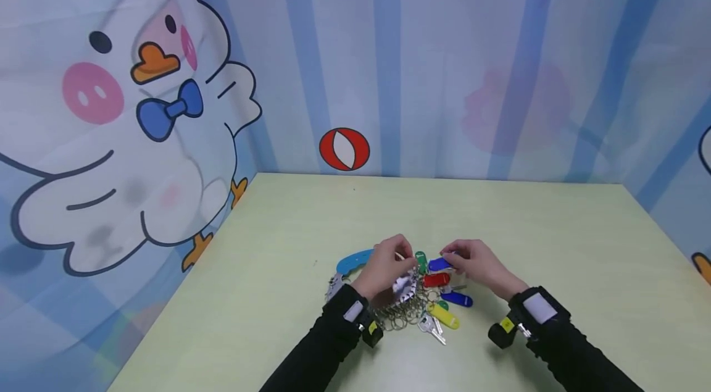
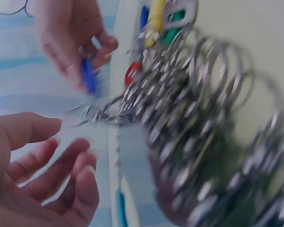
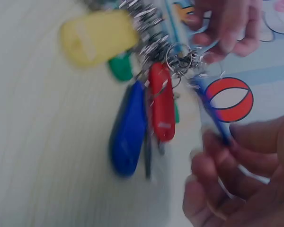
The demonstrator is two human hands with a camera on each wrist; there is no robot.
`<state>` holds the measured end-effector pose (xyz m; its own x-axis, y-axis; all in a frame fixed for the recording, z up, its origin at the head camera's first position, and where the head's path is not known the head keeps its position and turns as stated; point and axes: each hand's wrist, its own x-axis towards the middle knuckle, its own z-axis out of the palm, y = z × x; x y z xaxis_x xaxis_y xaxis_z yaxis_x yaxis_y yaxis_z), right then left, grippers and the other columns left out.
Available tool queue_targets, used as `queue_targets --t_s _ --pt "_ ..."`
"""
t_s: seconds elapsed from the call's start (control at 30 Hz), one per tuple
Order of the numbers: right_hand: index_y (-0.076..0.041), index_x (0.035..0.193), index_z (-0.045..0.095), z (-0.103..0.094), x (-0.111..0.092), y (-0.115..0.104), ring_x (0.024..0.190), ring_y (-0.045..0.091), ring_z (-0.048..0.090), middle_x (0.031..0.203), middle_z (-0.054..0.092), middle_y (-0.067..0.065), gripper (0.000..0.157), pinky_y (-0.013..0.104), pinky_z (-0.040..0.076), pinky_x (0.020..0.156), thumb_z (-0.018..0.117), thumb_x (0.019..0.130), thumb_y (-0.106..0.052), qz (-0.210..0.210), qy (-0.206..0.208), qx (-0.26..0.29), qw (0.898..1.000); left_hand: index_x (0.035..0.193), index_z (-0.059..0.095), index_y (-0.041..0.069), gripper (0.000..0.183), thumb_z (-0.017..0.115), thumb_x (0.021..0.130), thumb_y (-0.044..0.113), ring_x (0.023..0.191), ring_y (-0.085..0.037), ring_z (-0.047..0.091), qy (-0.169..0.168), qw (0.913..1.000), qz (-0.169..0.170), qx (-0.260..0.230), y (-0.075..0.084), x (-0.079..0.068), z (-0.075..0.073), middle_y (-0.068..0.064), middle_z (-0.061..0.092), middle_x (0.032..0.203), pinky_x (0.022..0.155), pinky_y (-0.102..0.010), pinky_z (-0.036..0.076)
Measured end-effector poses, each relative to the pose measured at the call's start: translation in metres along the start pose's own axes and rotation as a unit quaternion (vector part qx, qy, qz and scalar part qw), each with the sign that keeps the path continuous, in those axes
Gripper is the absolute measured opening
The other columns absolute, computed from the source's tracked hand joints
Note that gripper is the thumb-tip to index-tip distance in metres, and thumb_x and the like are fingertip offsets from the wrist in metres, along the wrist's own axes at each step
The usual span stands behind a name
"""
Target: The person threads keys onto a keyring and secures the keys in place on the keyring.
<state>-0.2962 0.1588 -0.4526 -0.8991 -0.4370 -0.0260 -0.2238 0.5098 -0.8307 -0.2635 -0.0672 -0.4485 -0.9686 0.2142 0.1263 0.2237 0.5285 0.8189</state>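
Observation:
A bunch of metal split rings point(image 1: 408, 305) lies on the table under and beside my left hand point(image 1: 389, 268). Its thumb and fingertips pinch at the outer rings point(image 2: 97, 113), though blur hides the exact contact. To the right, my right hand point(image 1: 472, 262) pinches a blue key tag point(image 3: 213, 113) between thumb and fingers, above the table. Other tags hang from the bunch: a red one point(image 1: 436, 279), a second blue one point(image 1: 457, 299), a yellow one point(image 1: 444, 315) and a green one point(image 1: 421, 262). Silver keys point(image 1: 432, 327) lie at the near side.
A light-blue curved band point(image 1: 353, 262) lies behind and left of my left hand, with a grey metallic part point(image 1: 335, 285) at its end. The pale table point(image 1: 500, 213) meets a cartoon-printed backdrop point(image 1: 439, 71) at the back.

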Motion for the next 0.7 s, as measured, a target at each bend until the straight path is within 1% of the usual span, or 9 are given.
queue_targets --t_s 0.1,0.2,0.3,0.37,0.4,0.43,0.53,0.63,0.7 --pt "0.005 0.116 0.061 0.001 -0.006 0.001 0.081 0.021 0.060 0.097 0.067 0.016 0.028 0.029 0.049 0.064 0.056 0.096 -0.014 -0.013 0.041 -0.098 0.994 0.097 0.060 0.004 0.013 0.064 0.086 0.008 0.090 -0.024 0.058 0.044 0.9974 -0.021 0.054 -0.005 -0.002 -0.016 -0.013 0.065 0.099 0.079 -0.033 0.047" --pt "0.006 0.114 0.060 0.000 -0.015 -0.002 0.080 0.021 0.061 0.095 0.067 0.016 0.027 0.029 0.049 0.064 0.058 0.094 -0.012 -0.018 0.058 -0.145 0.988 0.104 0.060 0.002 0.025 0.066 0.081 0.010 0.100 -0.034 0.051 0.064 0.9840 -0.084 0.143 -0.015 -0.004 -0.034 -0.018 0.061 0.107 0.088 -0.047 0.040" --pt "0.004 0.113 0.061 0.001 -0.025 -0.005 0.076 0.018 0.058 0.089 0.066 0.012 0.026 0.028 0.047 0.062 0.059 0.093 -0.012 -0.007 0.043 -0.140 0.989 0.099 0.058 0.005 0.025 0.069 0.078 0.014 0.093 -0.034 0.046 0.027 0.9653 -0.159 0.205 -0.023 -0.005 -0.048 -0.015 0.059 0.102 0.084 -0.050 0.035" --pt "0.003 0.111 0.062 0.002 -0.029 -0.004 0.071 0.015 0.056 0.085 0.065 0.009 0.024 0.026 0.045 0.060 0.060 0.093 -0.013 -0.005 0.026 -0.132 0.991 0.091 0.054 0.006 0.024 0.072 0.078 0.015 0.085 -0.029 0.045 -0.012 0.9607 -0.183 0.209 -0.027 -0.006 -0.053 -0.011 0.056 0.092 0.078 -0.045 0.034" --pt "0.002 0.109 0.063 0.003 -0.031 -0.003 0.069 0.015 0.055 0.083 0.065 0.007 0.023 0.026 0.045 0.058 0.060 0.093 -0.014 -0.004 0.018 -0.128 0.992 0.086 0.050 0.007 0.025 0.072 0.078 0.015 0.079 -0.026 0.043 -0.031 0.9616 -0.184 0.201 -0.028 -0.006 -0.056 -0.008 0.052 0.087 0.075 -0.040 0.033" --pt "0.002 0.108 0.064 0.003 -0.033 -0.002 0.067 0.014 0.054 0.082 0.064 0.006 0.022 0.026 0.044 0.057 0.060 0.093 -0.014 -0.005 0.012 -0.123 0.992 0.083 0.046 0.007 0.027 0.072 0.080 0.014 0.074 -0.023 0.040 -0.049 0.9663 -0.180 0.178 -0.029 -0.005 -0.059 -0.006 0.048 0.081 0.071 -0.037 0.031" --pt "0.002 0.105 0.065 0.000 -0.039 0.002 0.063 0.014 0.054 0.078 0.064 0.006 0.021 0.024 0.043 0.054 0.059 0.093 -0.014 -0.009 0.007 -0.111 0.994 0.081 0.038 0.007 0.032 0.070 0.085 0.008 0.064 -0.018 0.043 -0.099 0.9773 -0.165 0.087 -0.020 -0.003 -0.066 -0.005 0.047 0.073 0.060 -0.029 0.033" --pt "0.002 0.106 0.066 -0.007 -0.044 0.004 0.062 0.014 0.054 0.079 0.064 0.007 0.021 0.024 0.043 0.053 0.059 0.093 -0.013 -0.013 0.015 -0.106 0.994 0.086 0.042 0.003 0.025 0.067 0.088 0.004 0.058 -0.018 0.047 -0.132 0.9822 -0.132 0.019 0.005 0.002 -0.073 -0.007 0.052 0.069 0.055 -0.028 0.039" --pt "0.002 0.107 0.065 -0.011 -0.047 0.003 0.062 0.014 0.055 0.080 0.065 0.008 0.021 0.024 0.043 0.054 0.059 0.093 -0.013 -0.020 0.020 -0.099 0.995 0.089 0.051 0.002 0.016 0.066 0.089 0.007 0.057 -0.017 0.048 -0.139 0.9858 -0.087 0.034 0.028 0.003 -0.077 -0.006 0.053 0.068 0.055 -0.027 0.042"
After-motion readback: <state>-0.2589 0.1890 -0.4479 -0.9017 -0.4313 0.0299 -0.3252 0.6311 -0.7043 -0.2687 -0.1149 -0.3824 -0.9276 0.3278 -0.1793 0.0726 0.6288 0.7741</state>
